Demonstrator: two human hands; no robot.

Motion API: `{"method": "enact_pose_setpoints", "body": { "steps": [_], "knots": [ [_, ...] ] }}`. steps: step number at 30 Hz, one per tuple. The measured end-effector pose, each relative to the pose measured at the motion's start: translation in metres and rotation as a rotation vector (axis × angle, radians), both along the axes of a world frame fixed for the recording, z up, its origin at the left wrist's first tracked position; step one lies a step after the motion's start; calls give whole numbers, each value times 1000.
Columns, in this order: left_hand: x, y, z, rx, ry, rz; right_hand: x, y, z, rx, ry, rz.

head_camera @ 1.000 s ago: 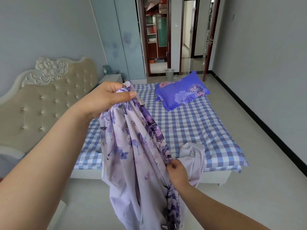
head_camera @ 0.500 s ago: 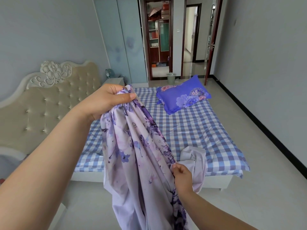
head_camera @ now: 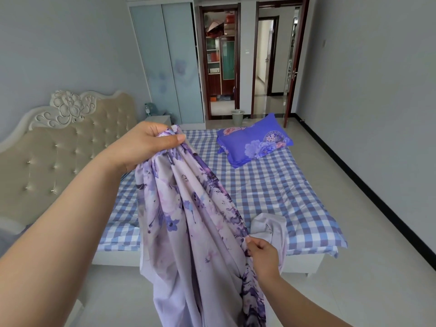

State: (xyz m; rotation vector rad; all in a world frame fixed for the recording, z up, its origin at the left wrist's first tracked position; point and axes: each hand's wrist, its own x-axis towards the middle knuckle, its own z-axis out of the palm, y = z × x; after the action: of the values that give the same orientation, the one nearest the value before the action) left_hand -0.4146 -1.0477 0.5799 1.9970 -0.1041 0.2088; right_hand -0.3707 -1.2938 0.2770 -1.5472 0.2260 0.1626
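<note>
While the left hand (head_camera: 146, 142) holds a gathered edge of the floral bed sheet (head_camera: 188, 220) high at about ten o'clock in the view, fingers and thumb curled tight round the bunched cloth, the right hand (head_camera: 262, 253) pinches the same edge lower down, at about five o'clock, between thumb and fingertips. Between the two grips the hem runs as a taut diagonal line. This reads as someone working along the border to find a corner before spreading the sheet out. The raised left arm probably serves to lift the bulk so it hangs free and untwisted. The lower end drops out of the bottom of the view, so whether it reaches the floor (head_camera: 354, 291) cannot be told.

The sheet is thin and limp, falling in long soft folds. It is pale lilac, printed with purple and pink blossoms, and has a darker purple band along the held edge. A plain, paler fold of it lies on the near edge of the bed (head_camera: 271, 197), just beyond the right hand.

That bed, covered in blue and white check, fills the middle of the view from twelve to three o'clock. A violet floral pillow (head_camera: 254, 142) lies on its far side at one o'clock, and the tufted cream headboard (head_camera: 59, 156) is at nine o'clock. A small wastebasket (head_camera: 237, 115) stands by the doorway at twelve.
</note>
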Motion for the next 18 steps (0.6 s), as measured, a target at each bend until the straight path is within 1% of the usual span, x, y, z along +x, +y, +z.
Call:
{"method": "enact_pose_setpoints", "body": {
  "steps": [4,7,9,11,13,15,16,18],
  "knots": [
    [1,34,-17,75,-37,188,22,-25,30,-118,-114,-42],
    [6,59,-50,263,-35,326,53,-52,70,-274,-236,-85],
    [10,70,-79,388,16,404,75,-65,106,-376,-327,-123],
    [14,74,-106,460,68,479,91,-72,148,-462,-477,-148],
    [17,70,-123,487,94,541,96,-73,190,-545,-665,-161],
    [20,67,-122,465,25,660,94,-68,221,-647,-843,-141],
    [21,68,-117,431,-27,734,96,-65,227,-715,-894,-96],
    [21,71,-95,359,-137,877,99,-59,225,-891,-847,53]
  ]
}}
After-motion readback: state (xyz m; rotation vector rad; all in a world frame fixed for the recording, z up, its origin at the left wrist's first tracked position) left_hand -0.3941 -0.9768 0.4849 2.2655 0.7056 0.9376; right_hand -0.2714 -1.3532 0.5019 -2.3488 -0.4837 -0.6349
